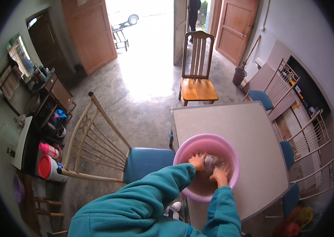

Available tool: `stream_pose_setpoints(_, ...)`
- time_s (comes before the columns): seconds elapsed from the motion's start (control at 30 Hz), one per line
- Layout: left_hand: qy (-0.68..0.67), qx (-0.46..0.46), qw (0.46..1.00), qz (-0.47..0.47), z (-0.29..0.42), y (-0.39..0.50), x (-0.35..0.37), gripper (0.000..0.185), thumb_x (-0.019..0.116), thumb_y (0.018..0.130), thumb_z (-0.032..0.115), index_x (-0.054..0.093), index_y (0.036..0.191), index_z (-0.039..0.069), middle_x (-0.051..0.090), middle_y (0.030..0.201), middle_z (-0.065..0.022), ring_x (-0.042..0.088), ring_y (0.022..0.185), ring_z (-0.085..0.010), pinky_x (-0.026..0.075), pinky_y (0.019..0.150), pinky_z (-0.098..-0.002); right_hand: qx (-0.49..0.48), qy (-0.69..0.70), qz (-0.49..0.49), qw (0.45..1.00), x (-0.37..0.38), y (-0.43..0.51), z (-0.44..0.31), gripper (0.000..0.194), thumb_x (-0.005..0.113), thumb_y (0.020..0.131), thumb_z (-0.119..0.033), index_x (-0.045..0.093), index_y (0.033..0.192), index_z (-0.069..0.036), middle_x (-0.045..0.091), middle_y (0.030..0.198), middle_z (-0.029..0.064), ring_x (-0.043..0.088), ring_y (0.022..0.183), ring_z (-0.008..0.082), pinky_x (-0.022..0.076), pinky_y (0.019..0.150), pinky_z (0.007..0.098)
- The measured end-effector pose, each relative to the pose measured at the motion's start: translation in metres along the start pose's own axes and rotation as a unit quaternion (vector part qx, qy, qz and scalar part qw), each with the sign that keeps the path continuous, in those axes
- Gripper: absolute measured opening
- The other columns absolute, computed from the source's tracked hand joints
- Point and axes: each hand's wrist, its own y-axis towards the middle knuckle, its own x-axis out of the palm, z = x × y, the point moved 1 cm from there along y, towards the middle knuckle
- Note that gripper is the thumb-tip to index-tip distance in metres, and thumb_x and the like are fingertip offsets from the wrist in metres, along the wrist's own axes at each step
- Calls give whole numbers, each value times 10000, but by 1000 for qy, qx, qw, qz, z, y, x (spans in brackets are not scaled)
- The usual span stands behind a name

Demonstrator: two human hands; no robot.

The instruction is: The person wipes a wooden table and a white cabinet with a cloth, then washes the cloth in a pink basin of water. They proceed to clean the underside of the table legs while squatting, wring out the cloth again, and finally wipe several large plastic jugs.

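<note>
A pink plastic basin (205, 138) of cloudy water (201, 180) stands near the left edge of the table. Both my hands reach into it, in teal fleece sleeves. A pale, wet thing (210, 161), perhaps a cloth, shows at the water's surface between them. My left hand (197, 162) is just left of it, with the fingers spread and their tips in the water. My right hand (220, 174) lies at its lower right, fingers partly submerged. Splashed, murky water hides whether either hand grips the pale thing.
The basin's table (257, 154) has a light grey top. A blue-seated metal chair (147, 163) is at its left, a wooden chair (199, 88) beyond its far edge. Several similar chairs line the right wall. A person (194, 14) stands by the doorway. A lidded white bucket (51, 169) sits left.
</note>
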Motion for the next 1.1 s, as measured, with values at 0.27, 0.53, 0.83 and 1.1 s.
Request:
stream_pose_setpoints(0.27,-423,-55,884,190,-33,44,10,589,584,785,343,456,1258,17,508,1234,-222,495,1140,-359,413,935,-416,-156,171,86,969,-7,-7,-24,998,738,629,-148,130,1415,-52,204,1461,160,201,1346,337,204,1082,493)
stream_pose_setpoints(0.53,-406,-254,863,164,-27,36,14,499,456,891,416,503,1197,25,576,1118,-168,561,1003,-294,449,834,-425,-66,109,246,961,12,4,-24,494,636,683,-155,527,1162,-101,600,1030,160,534,1034,325,409,845,485)
stream_pose_setpoints(0.83,-713,-132,675,-136,3,29,13,654,260,910,575,463,1229,42,570,1096,-134,567,969,-287,469,799,-441,-217,743,197,601,-72,-63,-19,181,500,639,22,510,805,-48,535,692,12,513,626,111,417,581,226)
stream_pose_setpoints(1.1,-591,-59,802,-55,62,-12,-21,492,388,916,477,570,1067,46,604,963,-117,576,866,-267,475,739,-414,-125,565,413,703,-88,-68,-50,265,648,761,-234,574,653,-4,601,608,170,610,572,285,469,542,370)
